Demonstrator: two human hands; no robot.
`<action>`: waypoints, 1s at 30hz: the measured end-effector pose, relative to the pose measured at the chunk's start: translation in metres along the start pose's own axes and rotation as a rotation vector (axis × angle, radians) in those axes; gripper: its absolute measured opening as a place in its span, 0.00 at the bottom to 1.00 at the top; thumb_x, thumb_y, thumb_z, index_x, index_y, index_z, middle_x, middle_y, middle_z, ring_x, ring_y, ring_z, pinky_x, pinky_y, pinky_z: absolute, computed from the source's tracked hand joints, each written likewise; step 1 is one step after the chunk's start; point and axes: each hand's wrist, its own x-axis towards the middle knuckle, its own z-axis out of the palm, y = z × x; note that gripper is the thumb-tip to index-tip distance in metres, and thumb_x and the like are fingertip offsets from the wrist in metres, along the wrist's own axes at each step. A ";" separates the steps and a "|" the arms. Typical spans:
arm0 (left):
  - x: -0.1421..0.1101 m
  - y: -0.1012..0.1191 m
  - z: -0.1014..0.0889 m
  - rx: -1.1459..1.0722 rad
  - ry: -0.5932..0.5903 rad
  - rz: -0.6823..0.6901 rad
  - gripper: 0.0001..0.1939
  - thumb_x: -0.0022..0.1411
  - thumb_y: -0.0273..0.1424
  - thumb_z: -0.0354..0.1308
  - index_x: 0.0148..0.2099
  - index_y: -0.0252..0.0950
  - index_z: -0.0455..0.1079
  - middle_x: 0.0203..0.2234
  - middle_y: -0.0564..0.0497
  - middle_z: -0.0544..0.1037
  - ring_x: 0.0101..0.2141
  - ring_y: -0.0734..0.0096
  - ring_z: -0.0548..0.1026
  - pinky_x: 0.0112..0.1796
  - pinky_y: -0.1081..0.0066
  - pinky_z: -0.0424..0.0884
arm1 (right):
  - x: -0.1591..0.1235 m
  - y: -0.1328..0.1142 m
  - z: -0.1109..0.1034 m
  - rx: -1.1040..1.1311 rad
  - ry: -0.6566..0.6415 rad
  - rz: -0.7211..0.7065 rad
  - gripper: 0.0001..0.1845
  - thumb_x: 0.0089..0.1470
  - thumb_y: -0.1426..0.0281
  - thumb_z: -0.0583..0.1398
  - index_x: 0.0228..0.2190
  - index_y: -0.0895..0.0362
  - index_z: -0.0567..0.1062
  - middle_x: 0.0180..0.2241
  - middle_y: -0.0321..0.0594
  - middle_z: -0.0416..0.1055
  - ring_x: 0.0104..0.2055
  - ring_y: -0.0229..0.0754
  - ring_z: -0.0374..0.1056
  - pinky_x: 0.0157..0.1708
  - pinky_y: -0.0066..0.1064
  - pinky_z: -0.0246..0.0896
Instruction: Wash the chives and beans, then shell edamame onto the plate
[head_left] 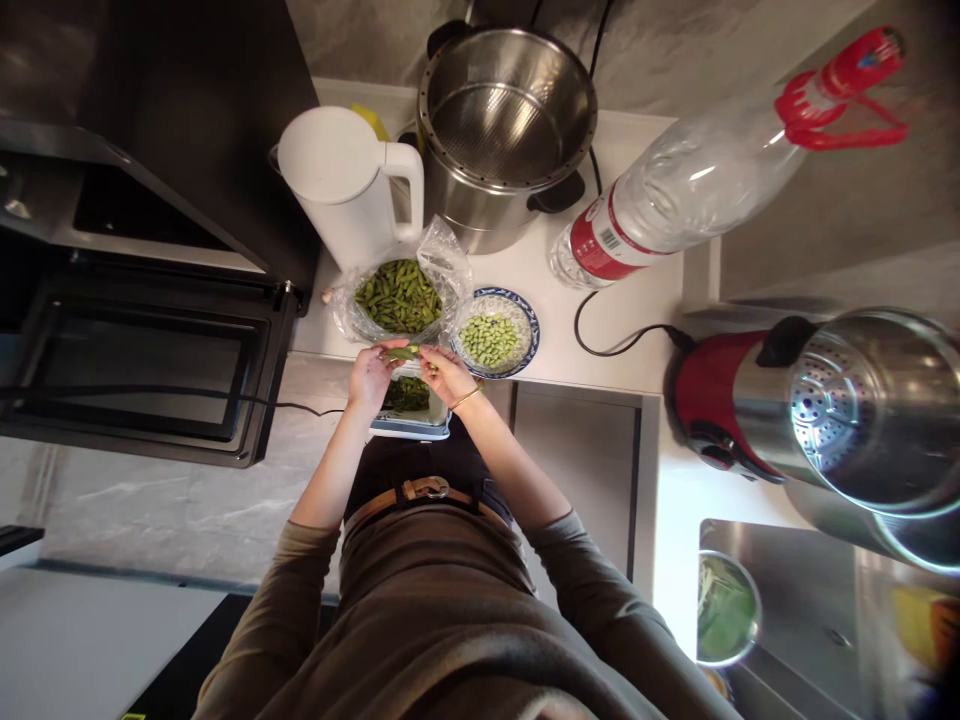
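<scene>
Between my two hands is a green edamame pod [403,352]. My left hand [370,376] has its fingers closed on the pod's left end. With bent fingers, my right hand [448,374] pinches the right end. Just beyond them, a clear plastic bag [450,275] lies open around a heap of edamame pods [400,297]. To the right, a blue-rimmed plate [530,323] holds shelled beans [489,341]. Below my hands sits a bin [409,430] with green pod shells [407,394] in it, partly covered by my fingers.
Behind the bag stand a white kettle [334,180] and a steel steamer pot [510,130]. A large plastic bottle [645,215] is at right, beyond the plate. Farther right are a red and steel appliance [720,400] and a sink [795,580]. An open oven door [150,360] is at left.
</scene>
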 end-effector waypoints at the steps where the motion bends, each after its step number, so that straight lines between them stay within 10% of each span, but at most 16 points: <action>1: -0.001 0.002 -0.002 0.080 -0.018 0.042 0.16 0.58 0.40 0.53 0.38 0.35 0.76 0.38 0.47 0.80 0.39 0.66 0.77 0.38 0.69 0.70 | -0.001 -0.002 -0.002 -0.041 -0.009 -0.020 0.11 0.36 0.68 0.70 0.20 0.56 0.74 0.19 0.28 0.66 0.22 0.29 0.56 0.20 0.24 0.47; 13: -0.015 0.017 0.005 0.870 -0.042 0.337 0.10 0.59 0.35 0.56 0.37 0.38 0.78 0.34 0.50 0.82 0.35 0.67 0.79 0.39 0.72 0.71 | -0.003 0.004 -0.004 0.039 0.052 -0.034 0.15 0.30 0.65 0.73 0.18 0.56 0.74 0.19 0.30 0.69 0.22 0.29 0.60 0.18 0.23 0.47; 22: -0.011 0.017 -0.001 0.549 -0.134 0.119 0.11 0.53 0.39 0.63 0.31 0.35 0.77 0.25 0.51 0.79 0.27 0.68 0.74 0.32 0.72 0.68 | -0.003 0.001 -0.009 0.093 -0.085 0.119 0.12 0.39 0.71 0.70 0.18 0.57 0.72 0.14 0.26 0.62 0.17 0.26 0.53 0.17 0.21 0.50; 30: -0.016 0.006 0.013 0.951 -0.001 0.463 0.05 0.59 0.30 0.57 0.34 0.39 0.74 0.29 0.47 0.77 0.37 0.61 0.74 0.47 0.64 0.66 | 0.003 0.019 0.006 0.097 0.110 0.046 0.13 0.37 0.63 0.71 0.20 0.56 0.74 0.19 0.32 0.71 0.22 0.30 0.64 0.22 0.23 0.60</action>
